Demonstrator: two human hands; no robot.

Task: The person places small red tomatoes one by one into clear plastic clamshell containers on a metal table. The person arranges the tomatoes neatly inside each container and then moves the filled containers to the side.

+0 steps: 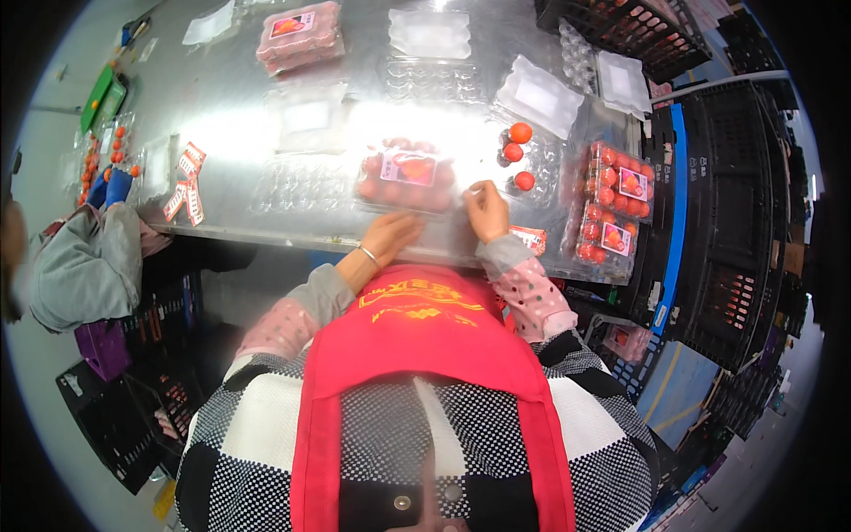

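Note:
A closed clear plastic clamshell box (407, 176) of round red fruits, which look like tomatoes, lies on the metal table before me. It bears a picture label on its lid. My left hand (397, 233) is laid flat along the box's near edge, fingers extended. At the right edge of the box is my right hand (488, 207), its fingers bent; whether they pinch anything is hidden. Right of it stands an open clamshell tray (542, 193) with a few loose fruits (520, 132) in it. A stack of labels (530, 238) sits by my right wrist.
Filled boxes (615, 183) stand at the table's right edge, and more (299, 33) are stacked at the back. Open clamshells (299, 183) (429, 33) lie around. Black crates (628, 30) flank the right side. On the left, a co-worker's blue-gloved hand (118, 186) is among fruits.

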